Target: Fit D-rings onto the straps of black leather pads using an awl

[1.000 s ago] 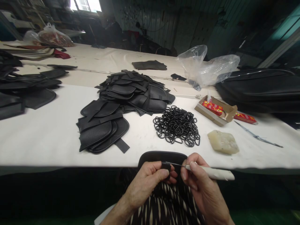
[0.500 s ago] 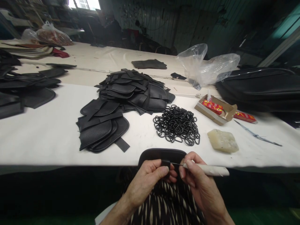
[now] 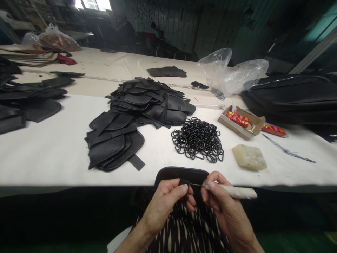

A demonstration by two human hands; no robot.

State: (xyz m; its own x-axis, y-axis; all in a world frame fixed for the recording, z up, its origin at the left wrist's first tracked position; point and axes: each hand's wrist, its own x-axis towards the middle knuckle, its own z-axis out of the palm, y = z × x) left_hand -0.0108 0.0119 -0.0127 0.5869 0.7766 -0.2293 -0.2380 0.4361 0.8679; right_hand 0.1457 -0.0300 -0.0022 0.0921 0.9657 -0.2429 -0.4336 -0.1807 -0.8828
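At the table's front edge, my left hand pinches a short black strap between thumb and fingers. Behind it lies the black leather piece with a rounded, edged top; its lower part is hidden by my hands. My right hand is closed on an awl with a white wrapped handle. The thin metal shaft points left, and its tip reaches the strap at my left fingertips. Whether the tip has gone into the strap I cannot tell.
Stacked black leather pieces lie ahead, beside a heap of black D-rings. To the right are a yellowish wax block, a small cardboard box, scissors, a clear plastic bag and a black bag.
My left hand has shifted slightly left with the strap, and its lower fingers have moved. More of the awl's shaft shows between the hands. The right hand stays nearly in place.
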